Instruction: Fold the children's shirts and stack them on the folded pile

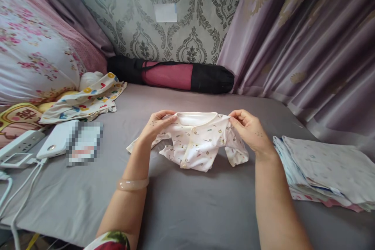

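Observation:
A small white baby shirt [195, 140] with a tiny print and a buttoned front hangs between my two hands, collar away from me. My left hand [158, 125] pinches it at the left shoulder, thumb on top. At the opposite shoulder, my right hand [246, 127] grips the cloth between thumb and fingers. Both sleeves droop at the sides, the left one partly behind my left wrist. The lower hem hangs close to the grey sheet; whether it touches, I cannot tell. Right of my right forearm lies a stack of folded baby clothes [328, 172].
A black and pink rolled bag [166, 74] lies along the patterned wall. To the left are a printed cloth [88, 99], a white power bank [57, 138], a power strip [22, 144] with cables, and a blurred-out packet [84, 142]. Purple curtains [293, 39] hang at right.

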